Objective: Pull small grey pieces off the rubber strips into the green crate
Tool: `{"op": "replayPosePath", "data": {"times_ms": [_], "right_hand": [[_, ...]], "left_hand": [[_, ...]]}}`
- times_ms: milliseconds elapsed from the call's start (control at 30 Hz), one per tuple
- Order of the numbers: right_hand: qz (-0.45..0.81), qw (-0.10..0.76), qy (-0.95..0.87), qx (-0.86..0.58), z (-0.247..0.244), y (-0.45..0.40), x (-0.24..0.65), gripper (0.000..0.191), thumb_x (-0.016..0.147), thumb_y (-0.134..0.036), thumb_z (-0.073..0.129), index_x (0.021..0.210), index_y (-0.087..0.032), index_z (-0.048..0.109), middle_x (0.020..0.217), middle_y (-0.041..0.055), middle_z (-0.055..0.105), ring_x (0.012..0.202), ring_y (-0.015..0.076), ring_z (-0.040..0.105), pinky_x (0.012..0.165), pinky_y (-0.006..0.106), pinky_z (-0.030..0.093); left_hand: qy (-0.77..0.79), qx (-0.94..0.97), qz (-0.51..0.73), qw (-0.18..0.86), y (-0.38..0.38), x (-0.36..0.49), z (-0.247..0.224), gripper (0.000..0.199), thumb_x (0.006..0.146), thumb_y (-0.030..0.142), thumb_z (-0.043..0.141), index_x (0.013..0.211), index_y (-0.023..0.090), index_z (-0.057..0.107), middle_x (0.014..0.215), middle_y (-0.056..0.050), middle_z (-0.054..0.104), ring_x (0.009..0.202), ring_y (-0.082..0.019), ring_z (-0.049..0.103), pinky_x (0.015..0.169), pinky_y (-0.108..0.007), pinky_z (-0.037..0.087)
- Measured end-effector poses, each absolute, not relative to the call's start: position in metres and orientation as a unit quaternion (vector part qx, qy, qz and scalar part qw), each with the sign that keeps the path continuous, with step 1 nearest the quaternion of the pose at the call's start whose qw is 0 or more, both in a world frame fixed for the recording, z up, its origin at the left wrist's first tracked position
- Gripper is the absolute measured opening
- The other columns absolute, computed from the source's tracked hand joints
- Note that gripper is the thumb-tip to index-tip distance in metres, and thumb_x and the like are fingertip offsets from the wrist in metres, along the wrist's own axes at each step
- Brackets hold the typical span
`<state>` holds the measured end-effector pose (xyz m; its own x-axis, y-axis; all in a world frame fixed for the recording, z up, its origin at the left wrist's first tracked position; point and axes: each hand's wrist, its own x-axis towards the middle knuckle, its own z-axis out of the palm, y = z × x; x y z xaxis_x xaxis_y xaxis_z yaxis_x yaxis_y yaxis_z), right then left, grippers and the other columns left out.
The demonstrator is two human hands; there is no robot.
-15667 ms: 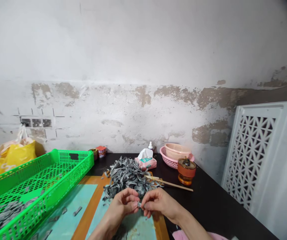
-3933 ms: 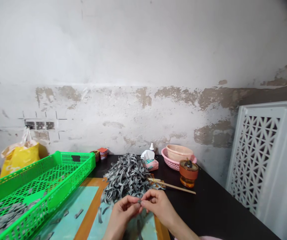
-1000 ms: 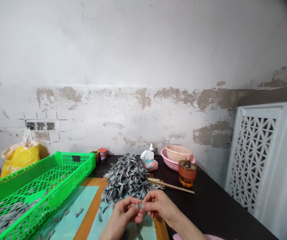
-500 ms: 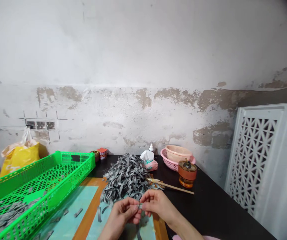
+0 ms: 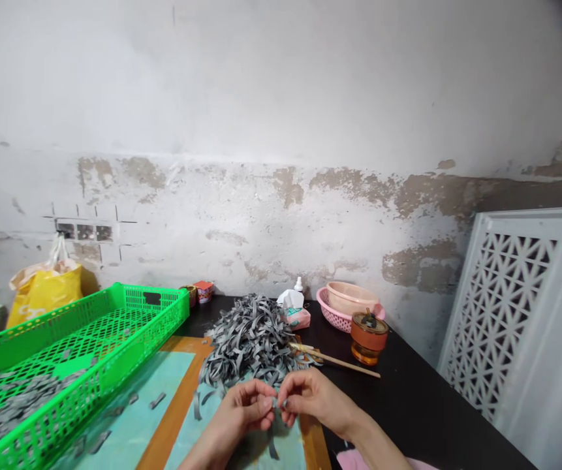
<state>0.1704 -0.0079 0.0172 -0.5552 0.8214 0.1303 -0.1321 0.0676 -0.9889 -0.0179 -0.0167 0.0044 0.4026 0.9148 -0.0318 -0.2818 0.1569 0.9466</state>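
Low in the centre, my left hand [image 5: 244, 414] pinches a small grey strip piece [image 5: 275, 403] between thumb and fingertips. Just to its right, my right hand [image 5: 314, 399] is also closed in a pinch, with a bit of grey strip showing at its fingertips. Whether both bits are one strip I cannot tell. Below the hands a dark grey strip [image 5: 273, 445] hangs or lies over the mat; its upper end is hidden. Beyond them rises a heap of loose grey strips [image 5: 249, 336].
At left, a green plastic crate [image 5: 114, 356] contains several short grey pieces. More pieces lie on the teal mat [image 5: 173, 372]. Wooden sticks [image 5: 344, 365], an amber jar [image 5: 369, 339], pink baskets [image 5: 329, 316] and a tissue pack [image 5: 297, 318] stand right of the heap.
My fingertips have drawn slightly apart, with a small gap between the hands. The whole view has shifted a little.
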Motion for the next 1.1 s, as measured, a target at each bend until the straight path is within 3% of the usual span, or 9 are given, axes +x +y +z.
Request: {"op": "replayPosePath", "data": {"times_ms": [167,333,533,733,1100], "right_hand": [[0.646,0.354,-0.598,-0.317,0.025,-0.013,0.172,0.028,0.063,-0.033,0.080,0.075,-0.011,0.069,0.059,0.0018,0.067,0.054,0.0120,0.062,0.060,0.025,0.048],[0.658,0.356,-0.564,-0.349,0.024,-0.013,0.169,0.028,0.057,-0.030,0.083,0.069,-0.009,0.067,0.056,0.0029,0.067,0.049,0.0124,0.061,0.055,0.025,0.046],[0.688,0.359,-0.562,-0.288,0.017,-0.010,0.171,0.028,0.064,-0.032,0.080,0.074,-0.010,0.065,0.065,0.0046,0.069,0.056,0.0152,0.066,0.059,0.029,0.051],[0.669,0.378,-0.558,-0.313,0.010,-0.006,0.168,0.025,0.063,-0.027,0.081,0.072,-0.011,0.064,0.059,0.0044,0.070,0.051,0.0139,0.064,0.055,0.026,0.050],[0.643,0.385,-0.557,-0.359,0.017,-0.009,0.162,0.033,0.057,-0.037,0.082,0.067,-0.011,0.063,0.054,0.0029,0.067,0.047,0.0126,0.060,0.052,0.025,0.046]], "left_hand": [[0.337,0.462,0.436,0.696,-0.022,-0.016,0.010,0.027,0.060,0.031,0.084,0.073,0.012,0.070,0.058,-0.001,0.063,0.050,-0.007,0.050,0.053,-0.017,0.033],[0.319,0.463,0.451,0.693,-0.027,-0.013,0.015,0.025,0.063,0.030,0.083,0.073,0.013,0.069,0.060,-0.002,0.064,0.054,-0.008,0.052,0.054,-0.018,0.035],[0.307,0.454,0.442,0.710,-0.018,-0.014,0.004,0.026,0.063,0.031,0.083,0.074,0.013,0.068,0.059,-0.001,0.063,0.053,-0.007,0.051,0.052,-0.017,0.035],[0.297,0.458,0.443,0.711,-0.020,-0.015,0.004,0.023,0.066,0.029,0.081,0.076,0.014,0.068,0.061,-0.001,0.063,0.055,-0.008,0.053,0.053,-0.017,0.036],[0.298,0.505,0.443,0.678,-0.023,-0.013,0.011,0.022,0.069,0.033,0.078,0.075,0.014,0.068,0.064,-0.003,0.065,0.057,-0.010,0.053,0.054,-0.018,0.037]]}}
